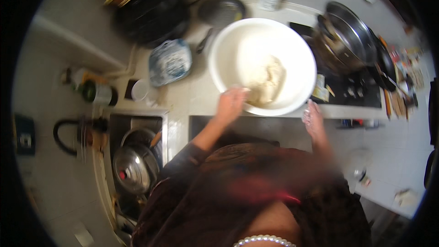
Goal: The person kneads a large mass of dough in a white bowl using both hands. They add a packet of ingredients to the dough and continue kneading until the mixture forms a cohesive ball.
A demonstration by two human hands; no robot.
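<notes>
Head view: I log a wide white basin (pixel 222 61) at the front of the bench (pixel 183 97), its right side reaching over the edge of the black cooktop (pixel 363 82). A pale lump of dough (pixel 273 80) lies inside, toward the near wall. My reading: the basin sits near the front edge so that both forearms can come in from above without a stretch, and its high walls keep the sticky mass contained.

Hands apart. The left hand (pixel 232 103) is bent over the near-left rim, fingertips beside the dough; from here I cannot tell whether it grips the rim, pinches dough or only rests. A hand there would suit steadying the basin. The right hand (pixel 313 119) stands just outside the near-right rim, fingers extended, nothing visible in it; contact with the rim unclear. Whitish residue on it suggests handling of dough or flour, perhaps a reason to hold it clear of other things.

Surroundings: a blue-and-white dish (pixel 157 77) sits left of the basin, within left-hand reach; its pale contents are too blurred to identify. Stacked pots (pixel 338 45) stand on the cooktop at the far right, probably parked there to free working room.
</notes>
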